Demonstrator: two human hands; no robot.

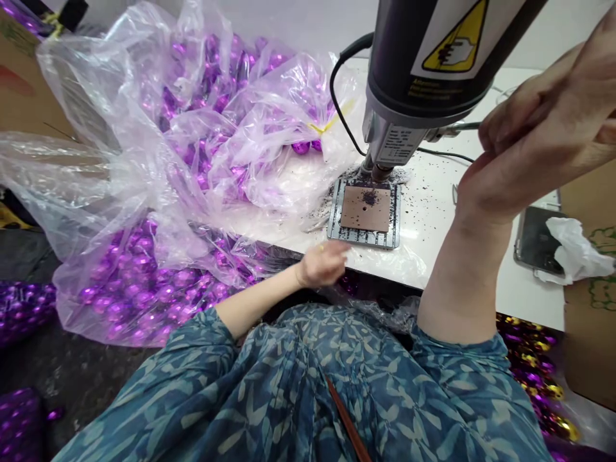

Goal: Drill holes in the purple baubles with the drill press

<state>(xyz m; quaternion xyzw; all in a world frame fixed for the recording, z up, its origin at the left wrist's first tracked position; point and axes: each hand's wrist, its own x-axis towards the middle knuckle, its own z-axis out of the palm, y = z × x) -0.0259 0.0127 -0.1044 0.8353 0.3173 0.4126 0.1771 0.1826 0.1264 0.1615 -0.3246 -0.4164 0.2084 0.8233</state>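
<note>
A drill press with a dark housing and a yellow warning label stands on the white table. My right hand is raised beside it, fingers curled around the feed lever, whose end is hidden in the hand. Below the chuck, a brown square plate with a small hole and dark shavings lies on the slotted metal base. My left hand is closed just in front of that base, near the table's front edge. Its fingertips are blurred, and anything in them is hidden.
Clear plastic bags of shiny purple balls fill the left side. To the right lie a phone, a crumpled white tissue and a cardboard box. A black cable loops behind the press.
</note>
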